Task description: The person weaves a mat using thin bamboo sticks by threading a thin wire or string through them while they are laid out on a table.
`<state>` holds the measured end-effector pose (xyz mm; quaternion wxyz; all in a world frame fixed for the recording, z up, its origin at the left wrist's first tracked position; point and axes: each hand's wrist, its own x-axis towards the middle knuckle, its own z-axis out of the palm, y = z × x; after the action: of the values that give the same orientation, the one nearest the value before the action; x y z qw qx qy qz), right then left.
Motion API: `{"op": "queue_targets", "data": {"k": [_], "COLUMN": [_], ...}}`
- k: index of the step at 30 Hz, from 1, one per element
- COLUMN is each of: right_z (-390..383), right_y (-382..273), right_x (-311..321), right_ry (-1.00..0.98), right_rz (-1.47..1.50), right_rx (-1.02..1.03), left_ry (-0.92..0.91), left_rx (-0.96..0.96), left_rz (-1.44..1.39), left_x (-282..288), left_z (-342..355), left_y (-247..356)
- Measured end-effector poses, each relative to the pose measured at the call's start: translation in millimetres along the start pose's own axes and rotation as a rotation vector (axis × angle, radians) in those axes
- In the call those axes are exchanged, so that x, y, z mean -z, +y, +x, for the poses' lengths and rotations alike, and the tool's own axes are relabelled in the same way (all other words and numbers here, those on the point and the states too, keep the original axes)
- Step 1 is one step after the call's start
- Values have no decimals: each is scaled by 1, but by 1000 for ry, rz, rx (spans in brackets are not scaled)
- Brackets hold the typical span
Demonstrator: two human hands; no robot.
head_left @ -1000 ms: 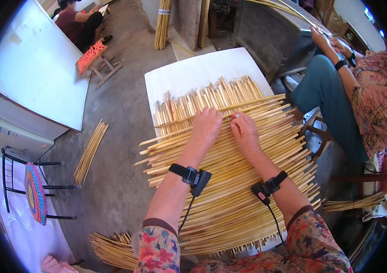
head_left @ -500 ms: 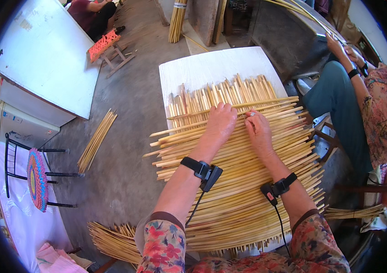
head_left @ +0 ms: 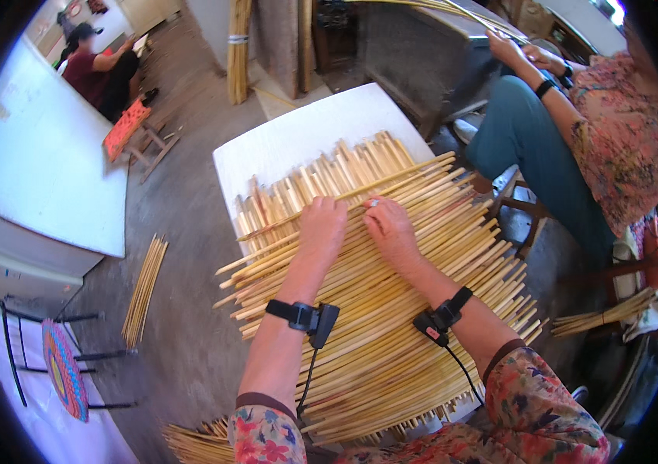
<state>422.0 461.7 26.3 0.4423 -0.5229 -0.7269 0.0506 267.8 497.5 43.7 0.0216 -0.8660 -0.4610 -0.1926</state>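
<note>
1. Stalk layer (head_left: 398, 317) is lying atop white board (head_left: 321, 120); prob. light, stiff, brittle; grip mid-length.
2. L hand (head_left: 323, 226) & R hand (head_left: 391, 230) are resting over board's far half, fingers curled (exact grip: can't tell).

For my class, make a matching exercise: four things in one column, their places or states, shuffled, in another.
Things:
1. flat white rectangular board
2. round multicoloured woven seat pad
3. narrow bunch of tan stalks
4. bare right hand

Places, states:
A. wearing a pale ring
B. lying on the grey floor
C. beneath crossed tan stalks
D. on a thin-legged black chair

Pairs: 1-C, 2-D, 3-B, 4-A
</note>
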Motion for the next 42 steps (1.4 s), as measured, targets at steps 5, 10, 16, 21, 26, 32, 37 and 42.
{"op": "queue_targets", "data": {"k": [5,10,16,21,26,32,37,42], "right_z": [2,2,1,2,1,2,-5,-11], "right_y": [-6,-3,-5,-8,-10,-18,-23,-21], "right_x": [-2,-1,2,4,5,13,26,34], "right_ry": [54,33,27,23,22,41,-51,-74], "right_rz": [-22,23,38,52,103,127,120,190], "right_rx": [23,16,-22,-39,-75,-4,-92,-203], "left_ry": [-19,-81,-112,-87,-53,20,88,231], "left_rx": [-13,14,7,16,-30,-20,-32,85], "left_rz": [-23,51,59,38,47,100,101,-76], "left_x": [-4,-2,2,1,7,23,52,104], "left_z": [-1,0,1,-2,-4,-4,-10,-19], "left_y": [-5,-4,-4,-8,-9,-11,-23,-17]}}
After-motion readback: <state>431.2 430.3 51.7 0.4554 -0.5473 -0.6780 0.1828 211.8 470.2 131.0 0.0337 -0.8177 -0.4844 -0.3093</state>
